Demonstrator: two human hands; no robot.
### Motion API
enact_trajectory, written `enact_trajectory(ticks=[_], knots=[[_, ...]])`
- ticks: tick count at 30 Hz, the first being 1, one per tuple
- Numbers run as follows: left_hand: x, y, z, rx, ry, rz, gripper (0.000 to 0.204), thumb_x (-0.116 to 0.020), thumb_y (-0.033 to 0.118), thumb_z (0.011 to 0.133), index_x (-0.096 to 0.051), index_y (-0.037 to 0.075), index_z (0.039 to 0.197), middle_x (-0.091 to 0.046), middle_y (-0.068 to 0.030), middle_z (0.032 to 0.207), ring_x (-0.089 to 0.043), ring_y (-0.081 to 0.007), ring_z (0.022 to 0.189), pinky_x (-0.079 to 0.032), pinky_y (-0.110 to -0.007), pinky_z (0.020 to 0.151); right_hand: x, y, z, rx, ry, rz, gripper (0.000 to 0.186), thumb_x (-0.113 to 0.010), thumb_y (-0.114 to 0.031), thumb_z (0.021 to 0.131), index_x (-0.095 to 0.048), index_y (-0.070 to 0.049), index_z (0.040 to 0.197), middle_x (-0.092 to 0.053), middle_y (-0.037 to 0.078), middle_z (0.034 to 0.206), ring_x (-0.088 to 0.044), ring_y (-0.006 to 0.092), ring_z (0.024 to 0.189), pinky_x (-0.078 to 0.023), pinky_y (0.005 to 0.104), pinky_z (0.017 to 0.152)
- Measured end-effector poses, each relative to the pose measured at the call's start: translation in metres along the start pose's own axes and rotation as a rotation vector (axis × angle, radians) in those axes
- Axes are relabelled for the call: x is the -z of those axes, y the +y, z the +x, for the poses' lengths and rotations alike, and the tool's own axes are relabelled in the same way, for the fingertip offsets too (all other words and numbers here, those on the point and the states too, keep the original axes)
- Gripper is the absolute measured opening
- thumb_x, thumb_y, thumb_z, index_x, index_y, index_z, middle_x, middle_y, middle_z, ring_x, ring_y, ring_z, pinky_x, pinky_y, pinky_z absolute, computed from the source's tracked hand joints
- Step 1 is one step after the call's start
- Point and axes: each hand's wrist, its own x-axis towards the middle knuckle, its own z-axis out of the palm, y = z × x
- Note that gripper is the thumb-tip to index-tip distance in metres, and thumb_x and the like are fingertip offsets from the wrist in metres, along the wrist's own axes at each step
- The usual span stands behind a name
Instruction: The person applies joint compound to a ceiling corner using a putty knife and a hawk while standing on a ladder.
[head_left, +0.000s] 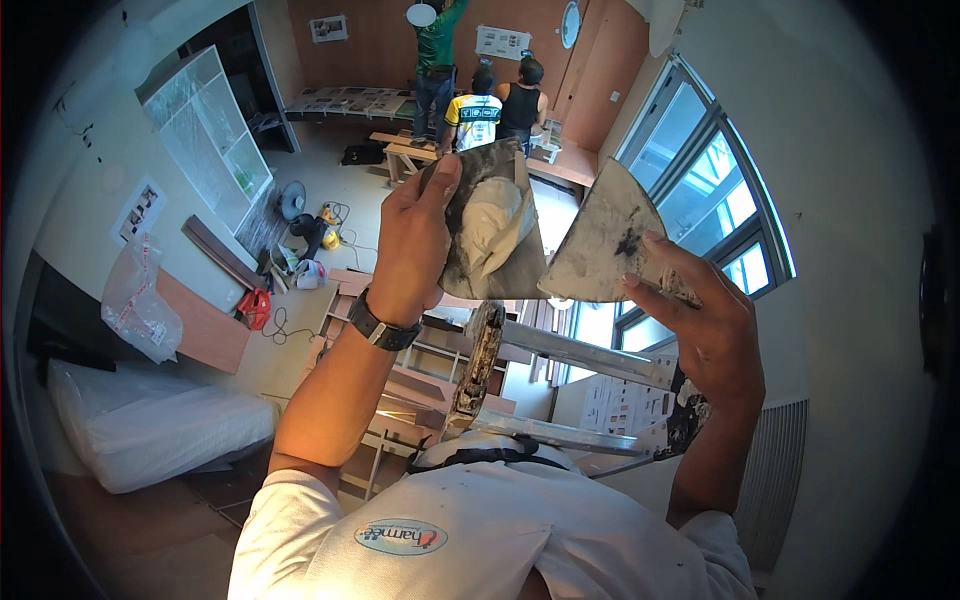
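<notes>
Raised in front of me, my left hand (412, 235) grips a flat dark metal putty plate (520, 268) by its left edge, thumb over its face. A lump of pale cream putty (492, 225) is spread on the plate. My right hand (712, 320) pinches a wide putty knife (597, 240), its flared blade smeared with whitish residue and dark spots. The two blades come close together at their lower corners; whether they touch I cannot tell. The knife's handle end is hidden by my fingers. A dark watch (382, 328) is strapped to my left wrist.
Below my hands stands an aluminium ladder (590, 352) with a crusted top. Three people (475, 115) work at the far wall by a bench. Wrapped foam-like bundle (160, 420), plastic bag (143, 305) and tools (325, 230) lie left; windows (700, 180) are right.
</notes>
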Motion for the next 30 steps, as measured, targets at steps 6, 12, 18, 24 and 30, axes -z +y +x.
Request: enact_trajectory(ticks=[6,12,18,24,30], knots=[[-0.01,0.001,-0.001,-0.219,0.023,0.091,0.037,-0.056,0.031,0.104,-0.069,-0.003,0.106,-0.07,-0.0041,0.092,-0.06,-0.0077,0.082,-0.048,-0.024,0.074,0.001,-0.011,0.016,-0.008,-0.031,-0.059,0.046,-0.067,0.007,0.082,-0.075,-0.023,0.116,-0.063,0.009,0.129,-0.069,0.0218,0.098,-0.063,0.0344,0.08],[-0.022,-0.001,-0.01,-0.421,0.071,0.137,0.042,-0.053,0.036,0.105,-0.068,-0.004,0.102,-0.069,-0.0024,0.086,-0.057,-0.0059,0.078,-0.046,-0.023,0.069,-0.009,-0.015,0.014,-0.02,0.0,-0.06,0.044,-0.067,0.003,0.084,-0.074,-0.024,0.118,-0.063,0.011,0.129,-0.069,0.0224,0.1,-0.061,0.035,0.078],[-0.029,-0.005,-0.012,-0.481,0.146,0.182,0.043,-0.052,0.036,0.106,-0.067,-0.004,0.104,-0.069,-0.0031,0.087,-0.058,-0.0067,0.077,-0.047,-0.023,0.068,-0.021,-0.022,0.012,-0.008,-0.102,-0.04,0.045,-0.065,0.003,0.082,-0.075,-0.022,0.118,-0.062,0.012,0.132,-0.068,0.0237,0.102,-0.06,0.0363,0.081],[-0.019,-0.013,-0.001,-0.454,0.216,0.015,0.039,-0.053,0.033,0.106,-0.066,-0.004,0.108,-0.069,-0.0041,0.095,-0.06,-0.0091,0.083,-0.049,-0.024,0.074,-0.006,-0.026,0.013,-0.007,-0.304,-0.092,0.046,-0.065,0.005,0.08,-0.075,-0.021,0.117,-0.063,0.012,0.13,-0.068,0.0222,0.101,-0.06,0.0353,0.081],[0.007,0.002,-0.005,-0.397,0.309,-0.099,0.035,-0.056,0.031,0.104,-0.065,-0.003,0.11,-0.068,-0.0059,0.103,-0.062,-0.0105,0.087,-0.052,-0.027,0.078,-0.01,0.044,-0.006,-0.279,-0.149,0.602,0.049,-0.063,0.001,0.088,-0.059,-0.008,0.136,-0.064,0.016,0.126,-0.07,0.0236,0.085,-0.06,0.035,0.068]])
